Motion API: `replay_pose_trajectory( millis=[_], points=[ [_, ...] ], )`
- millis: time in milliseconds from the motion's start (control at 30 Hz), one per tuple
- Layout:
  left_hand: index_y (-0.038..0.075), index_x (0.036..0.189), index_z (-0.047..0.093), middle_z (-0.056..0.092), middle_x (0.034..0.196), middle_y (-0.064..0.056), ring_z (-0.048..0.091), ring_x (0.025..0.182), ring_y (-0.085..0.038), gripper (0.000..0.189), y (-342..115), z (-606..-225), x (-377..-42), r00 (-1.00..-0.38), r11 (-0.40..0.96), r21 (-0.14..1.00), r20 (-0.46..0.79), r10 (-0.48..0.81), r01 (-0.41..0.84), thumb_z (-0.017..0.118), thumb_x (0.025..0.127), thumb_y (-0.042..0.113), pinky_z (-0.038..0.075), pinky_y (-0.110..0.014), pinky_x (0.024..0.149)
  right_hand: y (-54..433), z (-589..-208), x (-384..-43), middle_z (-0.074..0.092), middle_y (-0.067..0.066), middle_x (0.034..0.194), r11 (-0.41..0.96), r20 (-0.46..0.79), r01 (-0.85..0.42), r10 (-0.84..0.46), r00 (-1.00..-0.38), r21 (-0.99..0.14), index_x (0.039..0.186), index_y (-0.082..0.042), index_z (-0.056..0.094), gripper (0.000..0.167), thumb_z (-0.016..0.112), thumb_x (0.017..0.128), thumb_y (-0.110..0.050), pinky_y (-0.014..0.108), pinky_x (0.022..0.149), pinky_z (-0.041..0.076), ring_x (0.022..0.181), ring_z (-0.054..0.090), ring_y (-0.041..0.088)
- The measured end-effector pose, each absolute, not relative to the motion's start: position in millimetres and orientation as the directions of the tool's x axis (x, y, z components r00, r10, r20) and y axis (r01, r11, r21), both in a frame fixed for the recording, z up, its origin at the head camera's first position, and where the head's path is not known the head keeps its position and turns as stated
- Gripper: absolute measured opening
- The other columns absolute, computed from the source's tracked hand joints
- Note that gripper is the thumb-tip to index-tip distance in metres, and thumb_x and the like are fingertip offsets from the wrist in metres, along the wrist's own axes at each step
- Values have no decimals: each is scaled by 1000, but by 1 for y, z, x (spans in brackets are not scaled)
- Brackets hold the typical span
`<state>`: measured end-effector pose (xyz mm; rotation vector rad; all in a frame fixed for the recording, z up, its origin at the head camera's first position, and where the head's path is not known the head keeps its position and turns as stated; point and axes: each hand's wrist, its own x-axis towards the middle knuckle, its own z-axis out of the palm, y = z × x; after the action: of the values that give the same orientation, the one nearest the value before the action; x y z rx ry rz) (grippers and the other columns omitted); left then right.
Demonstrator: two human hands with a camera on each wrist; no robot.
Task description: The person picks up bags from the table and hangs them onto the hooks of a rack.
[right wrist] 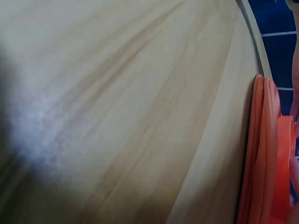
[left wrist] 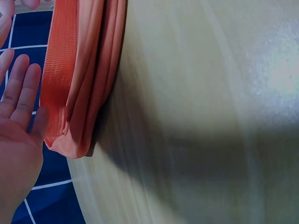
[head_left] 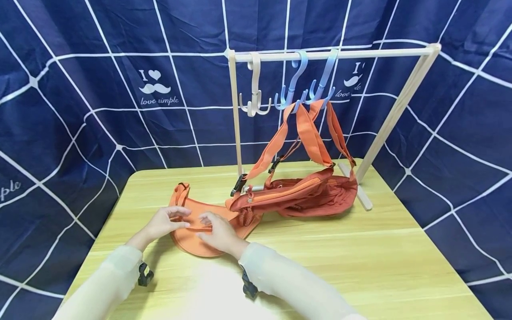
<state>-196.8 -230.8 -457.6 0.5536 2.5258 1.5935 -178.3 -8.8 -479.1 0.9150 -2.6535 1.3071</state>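
Note:
A flat orange fabric piece (head_left: pixel 194 246) with a rounded front edge lies on the table. A strap with a dark buckle (head_left: pixel 182 185) rises at its left end. In the left wrist view, folded layers (left wrist: pixel 86 93) and a band of webbing (left wrist: pixel 60 70) show. My left hand (head_left: pixel 168 221) is over its left part, fingers spread beside the webbing. Over its right part is my right hand (head_left: pixel 220 233), thumb and fingers apart; whether it touches the fabric is unclear. Only fingers of it show by the orange band (right wrist: pixel 283 158) in the right wrist view.
A rust-red bag (head_left: pixel 308 195) with orange straps (head_left: pixel 310 133) hangs partly from blue hooks (head_left: pixel 320 86) on a wooden rack (head_left: pixel 380 53), its underside at the tabletop. A white hook (head_left: pixel 254 84) hangs to the left. Blue cloth (head_left: pixel 192 26) surrounds the table (head_left: pixel 384 258).

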Motion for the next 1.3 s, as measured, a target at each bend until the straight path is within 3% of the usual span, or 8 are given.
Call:
replay_pose_trajectory(
  millis=[333,600,833,967,1133,1300],
  points=[
    [-16,107,61,63,105,-31,57,99,-48,34,-218,-441,-183,-928,430,859,125,350,277,74,78,-6,44,-55,86,-5,-483,-183,66,-1,104,608,262,-516,-460,-849,-604,117,-13,59,42,77,81,-21,32,90,41,98,61,10],
    [-12,99,66,67,94,-24,61,86,-43,29,-215,-447,-178,-896,458,796,226,383,396,77,73,-8,50,-44,75,-7,-489,-185,67,-9,99,725,256,-487,-414,-873,-487,109,-18,64,33,78,79,-23,30,87,41,96,60,7],
    [1,92,73,67,90,-8,62,83,-25,26,-227,-489,-195,-886,515,729,300,353,451,83,68,0,49,-34,74,-5,-490,-184,66,-9,96,745,240,-470,-404,-883,-474,106,-19,66,29,78,79,-20,27,84,42,93,60,6],
    [5,86,74,65,86,-2,60,79,-12,20,-228,-493,-197,-891,521,730,294,345,442,84,69,3,49,-27,70,-5,-491,-184,66,-9,95,749,231,-466,-405,-885,-470,102,-19,67,25,77,80,-19,27,83,42,91,61,6],
    [6,81,74,65,83,0,58,77,-10,16,-226,-492,-196,-884,528,713,317,344,462,83,69,0,47,-26,70,-6,-490,-184,65,-10,89,745,227,-458,-399,-888,-485,95,-20,68,21,79,78,-18,26,81,42,86,60,4],
    [8,79,74,64,82,1,57,76,-10,16,-225,-492,-196,-882,544,697,317,349,467,83,69,-1,46,-25,70,-7,-489,-186,62,-15,79,739,202,-434,-388,-899,-515,86,-22,67,17,81,76,-20,21,71,43,75,57,0]
  ],
)
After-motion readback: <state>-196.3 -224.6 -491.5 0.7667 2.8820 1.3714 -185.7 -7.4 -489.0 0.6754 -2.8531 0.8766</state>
